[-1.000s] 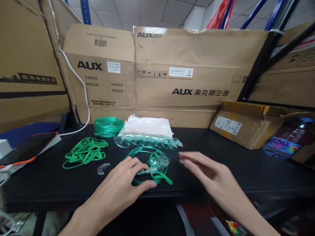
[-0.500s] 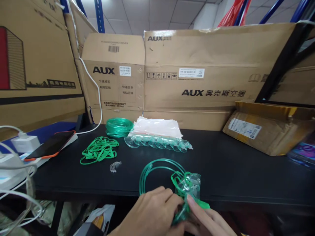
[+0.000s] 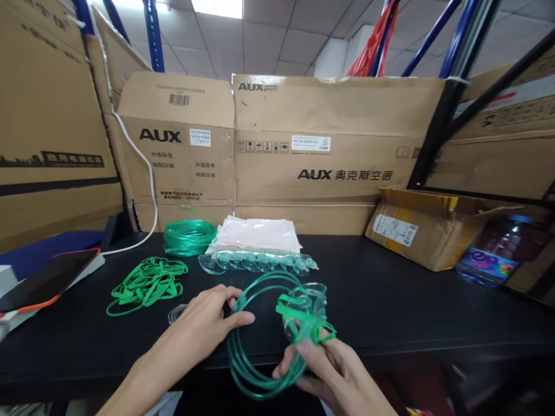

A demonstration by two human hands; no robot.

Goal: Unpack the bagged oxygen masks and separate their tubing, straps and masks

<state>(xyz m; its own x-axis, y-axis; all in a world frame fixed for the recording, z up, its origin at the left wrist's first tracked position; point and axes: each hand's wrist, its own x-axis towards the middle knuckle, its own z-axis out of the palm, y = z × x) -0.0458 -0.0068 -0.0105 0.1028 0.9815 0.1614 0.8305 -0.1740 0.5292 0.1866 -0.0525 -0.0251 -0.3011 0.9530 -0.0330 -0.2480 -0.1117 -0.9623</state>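
A coil of thin green plastic tubing (image 3: 256, 388) is held upright at the table's front edge. My left hand (image 3: 206, 318) grips the left side of the loops, its thumb sticking out inside the ring. Pinched in my right hand (image 3: 332, 367) are the right side of the coil and a clear green face mask (image 3: 319, 293). A flat green elastic strap (image 3: 299, 312) lies bunched over the mask. Behind my left wrist, small clear bent wire-like strips (image 3: 176, 312) are partly hidden. Several clear green masks (image 3: 260, 263) lie nested in a row beyond the coil.
A loose pile of green straps (image 3: 150, 283) and a larger roll of green tubing (image 3: 189, 236) lie at left. White bags (image 3: 258, 234) are stacked behind the masks. A phone (image 3: 47, 283) is at far left. A carton (image 3: 411, 231) and a bottle (image 3: 496, 251) stand right.
My left hand has left the mask and moved up to the coil's left side. My right hand has lifted mask and coil, turning the ring into view. The camera view has shifted right.
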